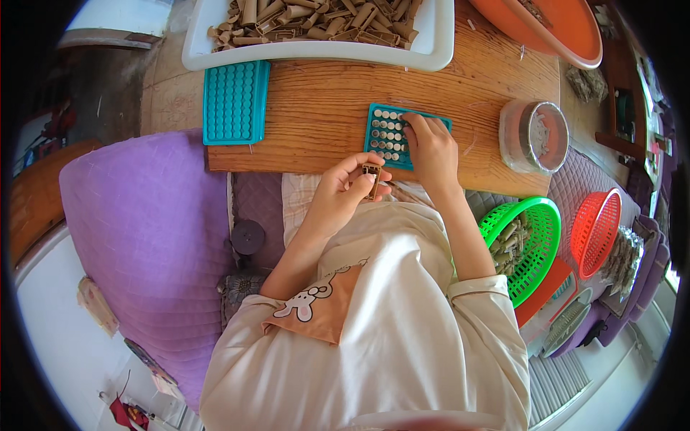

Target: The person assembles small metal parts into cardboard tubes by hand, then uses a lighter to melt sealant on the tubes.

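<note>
A small brown plastic casing (371, 171) is held upright between the thumb and fingers of my left hand (343, 188), just off the table's near edge. My right hand (431, 147) reaches over a teal tray (392, 108) on the table. Rows of small round pale pieces (387, 134) sit in that tray's left part. The right fingertips are bent down at the tray's upper middle, beside the pieces. Whether they pinch one cannot be made out, and the hand covers much of the tray's right side.
A white bin (316, 52) heaped with brown plastic parts (316, 20) stands at the far side. Another teal tray (234, 104) lies left on the wooden table (316, 108). Right are a clear round tub (521, 136), an orange basin (568, 39), a green basket (543, 251) and a red basket (596, 233).
</note>
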`<action>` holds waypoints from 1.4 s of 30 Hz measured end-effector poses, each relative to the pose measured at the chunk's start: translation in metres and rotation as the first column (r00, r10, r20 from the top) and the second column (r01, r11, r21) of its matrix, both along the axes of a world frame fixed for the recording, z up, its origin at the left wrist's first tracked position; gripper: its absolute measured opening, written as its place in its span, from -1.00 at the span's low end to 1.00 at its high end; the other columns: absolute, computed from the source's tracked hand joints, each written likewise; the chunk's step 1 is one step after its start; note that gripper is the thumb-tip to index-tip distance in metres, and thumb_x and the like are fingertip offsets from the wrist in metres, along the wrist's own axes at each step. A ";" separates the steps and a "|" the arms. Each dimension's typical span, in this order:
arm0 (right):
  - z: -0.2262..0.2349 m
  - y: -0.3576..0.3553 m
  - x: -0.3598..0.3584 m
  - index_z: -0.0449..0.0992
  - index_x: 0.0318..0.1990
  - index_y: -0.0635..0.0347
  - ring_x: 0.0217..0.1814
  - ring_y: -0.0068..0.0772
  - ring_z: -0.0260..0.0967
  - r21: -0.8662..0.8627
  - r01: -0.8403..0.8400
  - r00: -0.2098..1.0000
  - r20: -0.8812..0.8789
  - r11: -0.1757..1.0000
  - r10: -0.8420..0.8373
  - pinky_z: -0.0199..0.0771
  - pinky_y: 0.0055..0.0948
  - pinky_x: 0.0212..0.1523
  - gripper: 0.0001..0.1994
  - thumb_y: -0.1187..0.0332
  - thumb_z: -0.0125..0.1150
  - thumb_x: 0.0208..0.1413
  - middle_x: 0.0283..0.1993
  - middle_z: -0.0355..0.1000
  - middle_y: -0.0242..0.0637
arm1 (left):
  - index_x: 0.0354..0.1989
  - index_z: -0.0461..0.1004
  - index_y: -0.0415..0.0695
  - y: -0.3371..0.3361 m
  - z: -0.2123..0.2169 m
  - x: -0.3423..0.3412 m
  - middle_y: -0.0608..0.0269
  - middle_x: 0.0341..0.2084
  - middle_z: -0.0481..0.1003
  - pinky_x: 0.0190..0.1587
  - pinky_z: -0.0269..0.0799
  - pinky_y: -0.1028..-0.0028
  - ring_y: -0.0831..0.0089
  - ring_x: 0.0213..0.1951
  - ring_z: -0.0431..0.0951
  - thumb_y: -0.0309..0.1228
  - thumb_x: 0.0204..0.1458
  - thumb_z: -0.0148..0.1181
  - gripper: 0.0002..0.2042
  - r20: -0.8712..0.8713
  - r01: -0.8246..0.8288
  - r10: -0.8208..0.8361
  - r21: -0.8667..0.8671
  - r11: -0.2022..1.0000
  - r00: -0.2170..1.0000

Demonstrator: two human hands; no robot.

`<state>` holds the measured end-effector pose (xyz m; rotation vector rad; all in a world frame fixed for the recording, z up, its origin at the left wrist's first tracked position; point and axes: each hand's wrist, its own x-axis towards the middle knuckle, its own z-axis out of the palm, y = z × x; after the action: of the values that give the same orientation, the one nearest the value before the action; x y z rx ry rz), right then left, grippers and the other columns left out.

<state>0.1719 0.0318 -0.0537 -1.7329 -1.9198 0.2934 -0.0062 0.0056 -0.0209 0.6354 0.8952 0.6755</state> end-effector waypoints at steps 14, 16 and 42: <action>0.045 -0.038 -0.025 0.43 -0.37 0.27 -0.28 -0.28 0.43 0.240 -0.178 0.902 -0.348 0.954 0.255 0.44 -0.48 -0.36 -0.80 0.67 0.14 -0.24 -0.34 0.45 -0.21 | 0.00 0.18 -0.25 0.003 0.015 0.010 0.29 -0.30 0.40 -0.26 0.43 0.57 0.63 -0.34 0.43 -0.46 0.06 -0.09 -0.68 0.047 0.053 -0.049 -0.078 0.996 0.998; 0.042 -0.038 -0.020 0.42 -0.35 0.28 -0.26 -0.27 0.43 0.235 -0.233 0.905 -0.303 0.944 0.299 0.44 -0.47 -0.35 -0.79 0.67 0.13 -0.23 -0.33 0.45 -0.20 | -0.01 0.19 -0.25 0.002 0.009 0.010 0.30 -0.31 0.40 -0.28 0.42 0.59 0.63 -0.34 0.43 -0.47 0.06 -0.09 -0.70 0.052 0.045 -0.041 -0.090 0.995 0.998; 0.058 -0.046 -0.030 0.37 -0.29 0.27 -0.41 -0.45 0.39 -0.088 0.005 0.719 -0.692 0.996 -0.065 0.44 -0.54 -0.38 -0.78 0.65 0.11 -0.16 -0.38 0.40 -0.27 | -0.09 0.24 -0.28 -0.001 0.024 0.016 0.23 -0.33 0.42 -0.31 0.40 0.62 0.58 -0.33 0.45 -0.52 0.04 -0.07 -0.75 0.037 -0.013 0.011 0.076 0.997 0.999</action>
<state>0.1419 -0.0146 0.0038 -1.4045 -1.3182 0.8851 0.0094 0.0048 0.0029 0.6843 0.8427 0.7329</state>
